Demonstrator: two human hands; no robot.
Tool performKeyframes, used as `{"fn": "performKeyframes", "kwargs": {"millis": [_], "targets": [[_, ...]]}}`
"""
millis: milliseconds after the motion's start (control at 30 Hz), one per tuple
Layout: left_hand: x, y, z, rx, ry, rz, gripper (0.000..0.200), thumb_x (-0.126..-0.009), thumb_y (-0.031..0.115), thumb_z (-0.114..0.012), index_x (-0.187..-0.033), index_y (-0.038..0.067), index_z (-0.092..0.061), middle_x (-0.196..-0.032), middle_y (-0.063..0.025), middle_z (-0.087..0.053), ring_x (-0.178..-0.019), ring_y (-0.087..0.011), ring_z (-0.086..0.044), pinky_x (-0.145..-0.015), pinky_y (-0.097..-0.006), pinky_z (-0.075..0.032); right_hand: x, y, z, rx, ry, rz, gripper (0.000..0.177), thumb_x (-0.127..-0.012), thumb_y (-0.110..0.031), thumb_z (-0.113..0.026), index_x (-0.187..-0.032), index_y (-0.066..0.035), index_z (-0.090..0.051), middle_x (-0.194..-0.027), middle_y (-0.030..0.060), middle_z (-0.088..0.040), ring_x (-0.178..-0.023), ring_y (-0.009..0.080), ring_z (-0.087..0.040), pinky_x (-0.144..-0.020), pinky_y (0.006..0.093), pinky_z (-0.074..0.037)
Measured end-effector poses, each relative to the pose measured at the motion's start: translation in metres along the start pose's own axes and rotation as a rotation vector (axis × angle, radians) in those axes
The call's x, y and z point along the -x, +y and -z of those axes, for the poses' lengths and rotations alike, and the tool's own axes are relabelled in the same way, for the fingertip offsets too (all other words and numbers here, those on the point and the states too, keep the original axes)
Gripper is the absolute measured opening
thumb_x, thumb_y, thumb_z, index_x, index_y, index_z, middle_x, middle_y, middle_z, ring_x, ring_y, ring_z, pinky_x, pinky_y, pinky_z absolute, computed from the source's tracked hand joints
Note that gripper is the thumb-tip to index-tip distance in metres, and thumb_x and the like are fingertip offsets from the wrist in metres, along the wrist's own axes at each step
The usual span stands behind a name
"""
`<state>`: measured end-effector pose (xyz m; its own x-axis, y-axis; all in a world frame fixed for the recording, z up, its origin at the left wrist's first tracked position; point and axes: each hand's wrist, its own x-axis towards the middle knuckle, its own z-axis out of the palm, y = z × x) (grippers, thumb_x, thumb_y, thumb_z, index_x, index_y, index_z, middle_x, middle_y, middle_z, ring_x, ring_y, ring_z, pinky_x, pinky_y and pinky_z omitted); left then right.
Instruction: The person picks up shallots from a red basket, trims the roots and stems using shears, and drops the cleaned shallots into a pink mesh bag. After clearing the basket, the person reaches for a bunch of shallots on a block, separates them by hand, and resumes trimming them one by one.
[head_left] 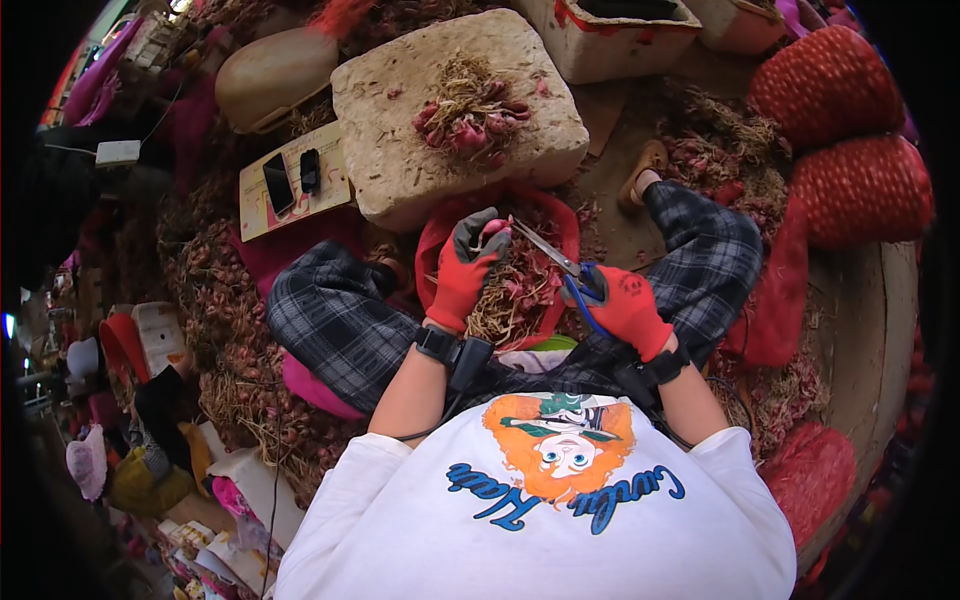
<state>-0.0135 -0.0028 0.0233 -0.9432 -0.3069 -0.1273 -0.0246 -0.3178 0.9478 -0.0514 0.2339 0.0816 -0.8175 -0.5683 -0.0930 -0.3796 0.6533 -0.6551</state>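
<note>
My left hand (470,262), in a red and grey work glove, is closed around a shallot (495,228). Gloved the same way, my right hand (622,303) grips the blue handles of a pair of scissors (550,252). The scissor blades point up and left, their tips right at the shallot. Below both hands, between my knees, sits a red basin (568,225) with trimmed shallots, skins and dry stalks inside. A bunch of shallots (470,120) with dried stems lies on the pale foam block just beyond the basin.
The big foam block (375,85) stands in front of me. A phone (278,183) and a small black device (310,170) lie on a board at its left. Full red mesh sacks (860,185) are stacked at right. Heaps of shallots (235,340) spread along the left.
</note>
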Motion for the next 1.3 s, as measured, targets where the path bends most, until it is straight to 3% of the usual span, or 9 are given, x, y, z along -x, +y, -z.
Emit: {"fn": "performKeyframes", "kwargs": {"millis": [233,533,633,733,833,1033,1133,1300], "targets": [[0.004,0.007,-0.006,-0.104,-0.003,-0.036,0.039,-0.084,0.005,-0.065,-0.12,0.001,-0.051,-0.108,-0.003,-0.058,-0.097,-0.0078,-0.055,-0.087,-0.0216,-0.044,0.0,-0.003,0.002,0.072,-0.009,-0.021,0.036,-0.075,-0.045,-0.067,-0.084,-0.011,-0.061,-0.077,0.0106,-0.062,-0.073,0.0302,-0.061,-0.062,0.0387,-0.047],[0.006,0.003,-0.005,-0.169,-0.001,-0.008,0.035,-0.083,0.005,-0.065,-0.115,0.0,-0.053,-0.106,-0.0036,-0.06,-0.097,-0.0087,-0.055,-0.087,-0.0229,-0.045,0.003,0.007,0.003,0.387,-0.035,-0.007,0.034,-0.073,-0.041,-0.069,-0.087,-0.011,-0.061,-0.079,0.0091,-0.063,-0.074,0.0286,-0.062,-0.064,0.038,-0.047],[0.001,-0.002,0.009,-0.01,-0.127,0.087,0.039,-0.084,0.01,-0.066,-0.119,0.002,-0.052,-0.103,-0.0021,-0.059,-0.093,-0.0094,-0.056,-0.081,-0.0233,-0.048,0.001,0.002,0.0,0.129,-0.155,-0.132,0.034,-0.074,-0.039,-0.069,-0.09,-0.01,-0.061,-0.083,0.009,-0.063,-0.077,0.0287,-0.062,-0.065,0.0376,-0.047],[0.001,-0.004,0.002,0.07,-0.154,0.185,0.04,-0.084,0.009,-0.066,-0.12,0.003,-0.051,-0.104,-0.0027,-0.058,-0.092,-0.0103,-0.056,-0.078,-0.0245,-0.05,0.002,0.007,-0.017,-0.431,-0.099,-0.164,0.036,-0.075,-0.04,-0.068,-0.092,-0.01,-0.06,-0.086,0.0099,-0.063,-0.079,0.0294,-0.062,-0.065,0.0376,-0.047],[-0.002,-0.007,0.001,0.041,-0.117,0.137,0.041,-0.083,0.006,-0.066,-0.121,0.003,-0.051,-0.107,-0.004,-0.058,-0.094,-0.0104,-0.056,-0.082,-0.0245,-0.049,-0.001,0.005,-0.02,-0.108,0.01,-0.024,0.036,-0.076,-0.042,-0.067,-0.093,-0.011,-0.06,-0.085,0.0102,-0.063,-0.079,0.0296,-0.062,-0.066,0.0387,-0.048],[0.001,-0.005,0.004,0.008,-0.076,-0.048,0.043,-0.08,0.003,-0.068,-0.12,0.0,-0.051,-0.111,-0.005,-0.059,-0.102,-0.0105,-0.054,-0.09,-0.0248,-0.044,0.001,-0.009,-0.012,0.254,0.089,-0.021,0.034,-0.076,-0.04,-0.066,-0.093,-0.011,-0.062,-0.083,0.0109,-0.062,-0.078,0.0305,-0.062,-0.066,0.0398,-0.048],[0.005,-0.003,0.002,0.029,-0.064,-0.043,0.041,-0.082,0.0,-0.065,-0.12,0.0,-0.05,-0.11,-0.0052,-0.059,-0.1,-0.0111,-0.056,-0.089,-0.0247,-0.046,0.002,-0.007,-0.015,0.292,0.063,-0.041,0.042,-0.076,-0.049,-0.063,-0.096,-0.012,-0.061,-0.085,0.0106,-0.064,-0.079,0.0306,-0.061,-0.067,0.0389,-0.048],[0.016,0.026,-0.01,0.03,-0.088,-0.027,0.038,-0.084,0.004,-0.064,-0.12,0.002,-0.051,-0.109,-0.0044,-0.059,-0.098,-0.0116,-0.057,-0.087,-0.0245,-0.047,0.003,-0.013,-0.011,0.158,-0.07,-0.118,0.037,-0.075,-0.045,-0.065,-0.091,-0.012,-0.065,-0.081,0.0118,-0.065,-0.075,0.0307,-0.063,-0.063,0.0386,-0.048]]}}
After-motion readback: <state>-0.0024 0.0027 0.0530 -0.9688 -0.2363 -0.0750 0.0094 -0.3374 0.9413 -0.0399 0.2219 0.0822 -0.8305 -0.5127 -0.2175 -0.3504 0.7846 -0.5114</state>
